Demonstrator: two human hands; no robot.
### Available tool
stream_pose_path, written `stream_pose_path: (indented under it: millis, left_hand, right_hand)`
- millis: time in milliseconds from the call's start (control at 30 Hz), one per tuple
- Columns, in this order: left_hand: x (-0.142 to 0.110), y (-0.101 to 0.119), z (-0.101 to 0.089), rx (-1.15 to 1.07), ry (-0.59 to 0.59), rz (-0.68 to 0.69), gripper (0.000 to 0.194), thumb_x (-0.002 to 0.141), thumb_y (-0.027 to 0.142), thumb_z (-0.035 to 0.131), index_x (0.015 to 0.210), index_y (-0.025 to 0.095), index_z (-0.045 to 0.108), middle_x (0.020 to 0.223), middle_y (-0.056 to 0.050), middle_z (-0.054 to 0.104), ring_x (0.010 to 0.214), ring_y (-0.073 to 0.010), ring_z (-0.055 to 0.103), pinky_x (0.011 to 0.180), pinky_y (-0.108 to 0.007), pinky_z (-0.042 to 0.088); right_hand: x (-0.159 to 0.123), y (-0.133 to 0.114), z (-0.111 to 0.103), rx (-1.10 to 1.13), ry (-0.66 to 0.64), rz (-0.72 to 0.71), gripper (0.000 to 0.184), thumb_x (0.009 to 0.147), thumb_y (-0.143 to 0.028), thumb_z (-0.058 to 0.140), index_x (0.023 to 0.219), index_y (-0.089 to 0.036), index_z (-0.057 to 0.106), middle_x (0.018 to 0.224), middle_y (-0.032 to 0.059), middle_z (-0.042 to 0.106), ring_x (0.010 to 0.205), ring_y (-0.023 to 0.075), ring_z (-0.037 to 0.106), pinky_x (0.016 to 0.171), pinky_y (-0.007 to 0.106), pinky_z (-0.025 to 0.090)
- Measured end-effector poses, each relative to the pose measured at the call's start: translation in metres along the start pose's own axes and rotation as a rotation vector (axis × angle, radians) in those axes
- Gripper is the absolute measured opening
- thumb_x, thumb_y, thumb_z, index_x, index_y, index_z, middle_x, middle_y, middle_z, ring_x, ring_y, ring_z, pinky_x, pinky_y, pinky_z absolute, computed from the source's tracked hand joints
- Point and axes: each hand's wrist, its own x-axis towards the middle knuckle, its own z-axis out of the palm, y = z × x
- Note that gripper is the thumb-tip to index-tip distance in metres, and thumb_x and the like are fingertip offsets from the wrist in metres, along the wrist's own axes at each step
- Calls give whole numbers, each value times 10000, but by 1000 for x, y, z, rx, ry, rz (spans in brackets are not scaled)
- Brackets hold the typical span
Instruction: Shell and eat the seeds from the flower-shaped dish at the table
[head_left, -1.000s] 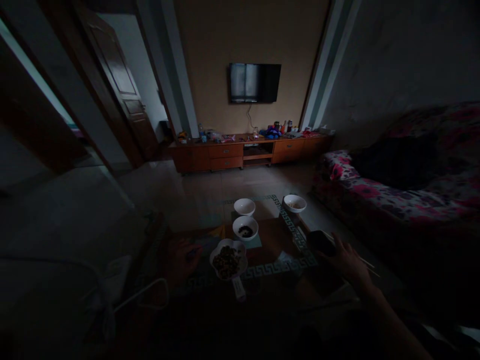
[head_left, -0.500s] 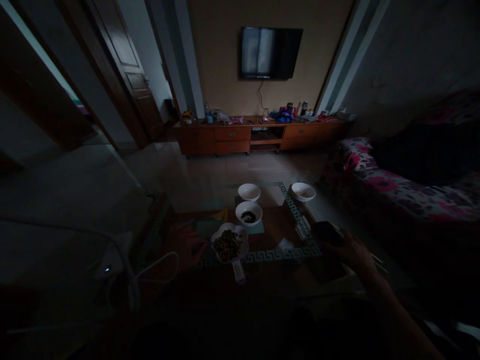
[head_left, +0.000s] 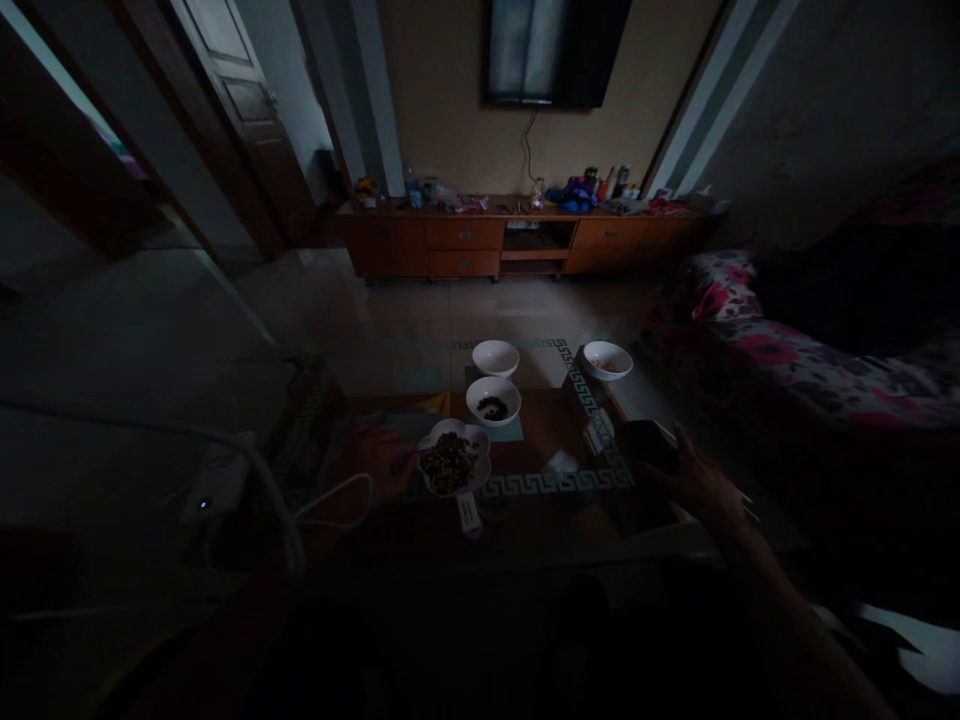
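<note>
"What is held by the left hand [head_left: 384, 462]?"
"A slim utensil [head_left: 411, 456] is pinched in nearly closed fingers, its tip held at the flower-shaped bowl [head_left: 484, 455] to their right"
"And the right hand [head_left: 701, 485]?"
"A dark container [head_left: 646, 445] is clasped, fingers half-curled; three white bowls [head_left: 493, 418] are set beyond, between both hands"
</note>
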Motion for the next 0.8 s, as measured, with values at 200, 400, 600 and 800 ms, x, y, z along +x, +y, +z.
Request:
stream_pose_path:
  millis: [200,400,600,800]
  left_hand:
    - [5,4,17,-78,57,8,280,1021,372,586,902,241,802,816,-16,730,828,-223,646,802,-438,435]
    - [12,3,32,-379,191,-73,305,989,493,629,939,257,817,934,-49,708,851,-194,658,785,-362,518]
    - [9,6,32,-392,238,-243,315,979,536,595,969,286,786,915,-26,666,882,-215,631,839,-369,517]
    - [-8,0,55,-447,232,-449,363,925,580,595,982,242,713,876,-14,687,813,-204,642,840,-365,562]
  right_hand:
    - [-10,-106,-43,171,137,-307,484,1059,-461,510,1481,-228,557,1394,174,663,1246,336,670,1023,503,577]
    - [-33,-227,-15,240,-111,-1050,340,1026,-247,574,1346,-184,670,896,24,771,732,154,698,649,283,562]
    - [-68,-310,-5,205,-349,-1545,313,1024,-242,599,1312,-280,715,890,-8,788,775,135,731,653,227,548]
    - [-93,-340,-31,251,-391,-1649,416,1041,-351,559,1446,-410,635,1135,-10,803,1014,165,764,775,273,594]
